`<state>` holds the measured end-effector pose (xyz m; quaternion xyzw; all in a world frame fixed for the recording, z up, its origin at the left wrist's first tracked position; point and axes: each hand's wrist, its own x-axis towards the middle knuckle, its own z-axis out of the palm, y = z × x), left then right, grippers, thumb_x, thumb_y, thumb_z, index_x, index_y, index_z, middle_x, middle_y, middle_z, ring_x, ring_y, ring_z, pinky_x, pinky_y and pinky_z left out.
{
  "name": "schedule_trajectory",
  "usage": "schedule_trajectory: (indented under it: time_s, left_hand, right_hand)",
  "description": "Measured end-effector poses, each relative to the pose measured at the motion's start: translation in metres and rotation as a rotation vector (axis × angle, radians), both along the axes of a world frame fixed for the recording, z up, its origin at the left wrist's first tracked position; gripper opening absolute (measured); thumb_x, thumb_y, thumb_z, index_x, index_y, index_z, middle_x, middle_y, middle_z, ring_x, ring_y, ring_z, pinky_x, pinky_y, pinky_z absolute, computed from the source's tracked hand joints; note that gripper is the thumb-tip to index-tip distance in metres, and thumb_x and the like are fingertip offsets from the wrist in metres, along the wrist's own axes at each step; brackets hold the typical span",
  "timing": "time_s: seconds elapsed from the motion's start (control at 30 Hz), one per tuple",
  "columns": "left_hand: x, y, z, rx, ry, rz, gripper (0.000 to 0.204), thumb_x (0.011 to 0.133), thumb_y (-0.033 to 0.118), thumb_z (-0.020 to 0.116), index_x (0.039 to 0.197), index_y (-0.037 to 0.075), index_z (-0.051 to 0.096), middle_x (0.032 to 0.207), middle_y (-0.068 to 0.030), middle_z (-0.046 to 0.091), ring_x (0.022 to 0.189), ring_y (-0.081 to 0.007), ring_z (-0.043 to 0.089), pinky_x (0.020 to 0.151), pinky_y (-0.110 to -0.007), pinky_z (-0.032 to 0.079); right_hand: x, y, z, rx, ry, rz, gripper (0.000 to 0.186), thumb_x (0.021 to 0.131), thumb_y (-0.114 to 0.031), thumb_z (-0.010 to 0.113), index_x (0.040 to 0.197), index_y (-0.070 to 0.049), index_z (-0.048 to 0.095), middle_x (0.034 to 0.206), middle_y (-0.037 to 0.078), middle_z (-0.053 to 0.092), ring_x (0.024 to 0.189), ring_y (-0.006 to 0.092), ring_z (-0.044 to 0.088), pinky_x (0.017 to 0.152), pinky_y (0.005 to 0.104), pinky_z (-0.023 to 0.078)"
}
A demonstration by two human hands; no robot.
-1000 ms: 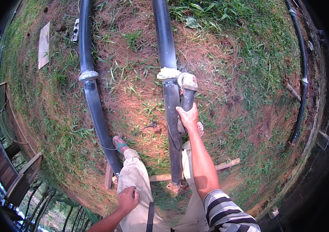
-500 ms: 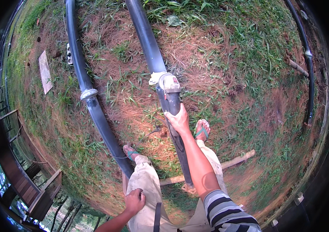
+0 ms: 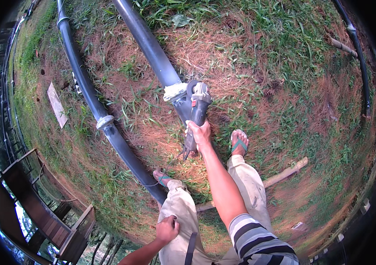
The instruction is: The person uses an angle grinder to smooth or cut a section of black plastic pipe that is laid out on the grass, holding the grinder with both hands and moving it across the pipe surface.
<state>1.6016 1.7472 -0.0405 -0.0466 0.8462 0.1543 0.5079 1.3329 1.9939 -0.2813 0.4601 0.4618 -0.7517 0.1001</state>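
Note:
My right hand (image 3: 199, 133) grips an angle grinder (image 3: 198, 108) by its dark body. The grinder's disc (image 3: 192, 88) is at the right side of a whitish joint (image 3: 174, 92) on the middle black pipe (image 3: 148, 44); I cannot tell whether they touch. A cord dangles from the grinder's rear. My left hand (image 3: 167, 229) rests on my left thigh, fingers curled round or near something dark that I cannot make out. My feet (image 3: 239, 140), in green sandals, stand either side below the joint, the middle pipe's lower part partly hidden by my right arm.
A second black pipe (image 3: 126, 154) with a joint runs along the left, a thinner one (image 3: 364, 84) at the right. A board (image 3: 57, 105) and a power strip (image 3: 76, 81) lie left. A wooden pole (image 3: 285, 171) crosses near my feet. A wooden structure (image 3: 46, 212) stands lower left.
My view has swung, so the pipes now slant more. The grinder has tilted, its disc showing beside the joint, and my right hand has moved left. My left hand stays on my thigh.

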Motion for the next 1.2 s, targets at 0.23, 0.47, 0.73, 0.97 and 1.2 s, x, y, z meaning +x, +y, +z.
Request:
schedule_trajectory:
  time_s: [0.23,0.47,0.73,0.97,1.2]
  left_hand:
    - [-0.016,-0.011,0.003,-0.031,-0.01,-0.061,0.028,0.092,0.03,0.064,0.113,0.011,0.07,0.098,-0.0166,0.075,0.091,-0.0368,0.073,0.081,-0.05,0.059]
    - [-0.017,-0.02,0.005,-0.044,-0.009,-0.096,0.029,0.091,0.03,0.065,0.113,0.012,0.07,0.095,-0.0139,0.074,0.089,-0.0349,0.074,0.079,-0.049,0.059]
    - [-0.01,-0.043,0.006,-0.043,0.013,-0.14,0.03,0.091,0.031,0.067,0.114,0.012,0.07,0.093,-0.0129,0.074,0.09,-0.0341,0.073,0.078,-0.049,0.059]
    - [-0.011,-0.054,0.008,-0.071,0.027,-0.201,0.033,0.093,0.036,0.065,0.116,0.014,0.069,0.093,-0.0123,0.073,0.09,-0.0339,0.073,0.079,-0.05,0.058]
    - [-0.009,-0.056,0.009,-0.06,0.031,-0.179,0.033,0.093,0.037,0.065,0.117,0.014,0.068,0.094,-0.0127,0.074,0.091,-0.0343,0.073,0.078,-0.051,0.057]
  right_hand:
    - [-0.004,-0.032,-0.008,0.101,0.059,-0.045,0.041,0.081,-0.017,0.085,0.113,-0.001,0.064,0.085,0.008,0.072,0.063,0.0174,0.069,0.058,0.0336,0.056]
    - [-0.012,-0.057,-0.014,0.117,0.093,-0.18,0.043,0.081,-0.017,0.085,0.112,0.002,0.062,0.081,0.007,0.07,0.062,0.017,0.069,0.057,0.0345,0.056]
    - [-0.01,-0.064,-0.026,0.093,0.089,-0.239,0.042,0.083,-0.016,0.084,0.113,0.003,0.061,0.082,0.008,0.07,0.062,0.0175,0.069,0.057,0.0331,0.056]
    - [-0.014,-0.082,-0.018,0.16,0.149,-0.243,0.042,0.083,-0.014,0.083,0.114,0.003,0.06,0.083,0.009,0.07,0.061,0.0179,0.068,0.057,0.0338,0.055]
    - [-0.008,-0.09,-0.034,0.285,0.151,-0.219,0.045,0.082,-0.021,0.083,0.112,0.004,0.062,0.083,0.012,0.071,0.067,0.0226,0.071,0.066,0.0387,0.057]
